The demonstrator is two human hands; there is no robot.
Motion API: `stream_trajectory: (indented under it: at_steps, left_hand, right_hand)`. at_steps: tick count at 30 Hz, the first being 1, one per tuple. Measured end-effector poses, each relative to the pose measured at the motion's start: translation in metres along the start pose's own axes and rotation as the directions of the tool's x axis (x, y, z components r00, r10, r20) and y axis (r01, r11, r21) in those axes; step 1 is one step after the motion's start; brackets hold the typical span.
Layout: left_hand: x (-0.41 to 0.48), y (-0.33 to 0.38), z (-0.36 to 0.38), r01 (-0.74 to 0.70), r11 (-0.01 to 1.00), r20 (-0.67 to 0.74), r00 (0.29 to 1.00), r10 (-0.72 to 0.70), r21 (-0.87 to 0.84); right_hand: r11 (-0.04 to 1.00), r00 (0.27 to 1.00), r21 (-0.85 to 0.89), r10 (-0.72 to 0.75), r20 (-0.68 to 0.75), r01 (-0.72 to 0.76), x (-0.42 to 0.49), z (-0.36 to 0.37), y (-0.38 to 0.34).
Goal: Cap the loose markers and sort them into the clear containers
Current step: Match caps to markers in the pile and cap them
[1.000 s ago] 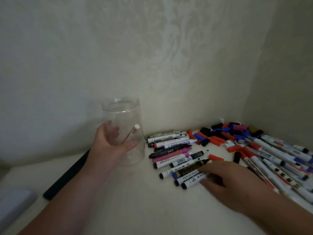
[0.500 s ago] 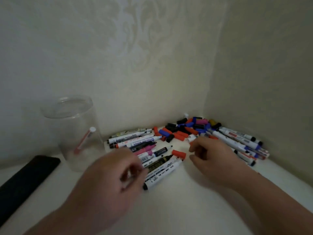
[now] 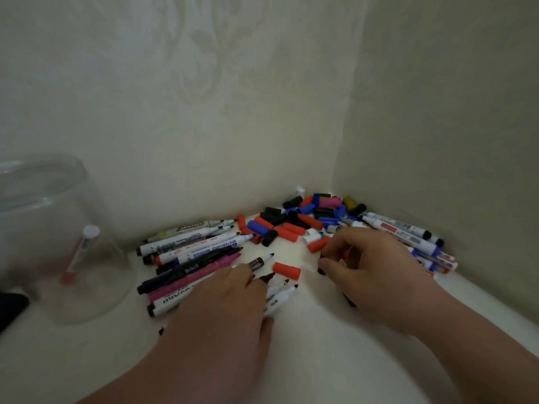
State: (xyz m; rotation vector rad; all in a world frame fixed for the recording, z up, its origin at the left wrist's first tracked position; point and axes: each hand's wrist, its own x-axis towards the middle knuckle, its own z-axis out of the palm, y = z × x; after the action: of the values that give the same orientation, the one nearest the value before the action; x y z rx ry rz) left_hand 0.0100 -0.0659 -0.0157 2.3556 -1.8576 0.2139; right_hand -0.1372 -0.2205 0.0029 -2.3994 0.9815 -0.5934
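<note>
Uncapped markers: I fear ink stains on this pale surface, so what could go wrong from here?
The left hand lies over bare marker tips, so ink may smear skin or the surface. The right hand grips a black marker beside mixed loose caps; a wrong-colour cap might go on.

I see everything in dim, greenish light, brightest on the white tabletop [image 3: 291, 255] near the corner, and the tall clear plastic jar [image 3: 58, 243] at my left edge is smeared and stretched.
</note>
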Motion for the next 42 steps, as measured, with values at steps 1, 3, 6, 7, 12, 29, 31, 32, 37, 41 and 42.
stream_trajectory:
  at_steps: [1,3,6,7,12,29,31,32,37,41,42]
  left_hand:
    - [0.001,0.001,-0.002,0.000,0.999,-0.004,1.000,0.000,-0.040]
    - [-0.001,0.006,-0.008,-0.053,0.998,0.018,0.998,0.054,-0.046]
    - [-0.003,0.006,0.003,-0.023,0.999,-0.020,1.000,0.022,-0.039]
    - [-0.005,0.006,0.007,-0.022,1.000,-0.044,0.999,0.021,-0.015]
    - [-0.004,0.001,0.011,-0.054,0.989,0.038,0.997,0.060,-0.141]
    - [0.010,-0.009,-0.004,0.334,-0.705,0.337,0.931,0.142,-0.626]
    - [0.009,-0.009,0.002,0.327,-0.635,0.329,0.937,0.120,-0.700]
    - [0.008,-0.007,0.005,0.320,-0.595,0.316,0.942,0.116,-0.737]
    - [0.010,-0.002,0.015,0.301,-0.537,0.318,0.946,0.064,-0.788]
    - [0.015,-0.004,0.016,0.284,-0.647,0.326,0.944,0.057,-0.708]
    - [0.016,-0.004,0.017,0.279,-0.624,0.320,0.946,0.049,-0.730]
  right_hand:
    - [1.000,1.000,0.016,0.002,-0.001,-0.002,0.000,0.000,0.000]
    - [0.999,1.000,0.046,0.019,0.007,-0.019,-0.001,0.001,-0.001]
    - [0.997,0.999,0.062,0.046,0.029,-0.047,-0.002,0.002,-0.002]
    - [0.997,0.998,0.059,0.051,0.035,-0.053,-0.002,0.003,-0.002]
    - [0.992,0.996,0.098,0.079,0.040,-0.083,-0.001,0.006,0.001]
    - [0.999,0.951,0.042,-0.026,0.308,0.014,-0.010,0.017,-0.015]
    - [0.999,0.946,-0.008,-0.046,0.321,0.051,-0.009,0.013,-0.014]
    - [0.998,0.946,-0.022,-0.057,0.320,0.067,-0.008,0.011,-0.013]
    - [0.998,0.976,0.035,-0.065,0.206,0.060,-0.004,0.002,-0.002]
    - [0.994,1.000,0.106,-0.020,0.007,0.019,0.001,-0.007,0.004]
    - [0.994,0.999,0.113,-0.001,-0.040,0.006,0.004,-0.008,0.005]
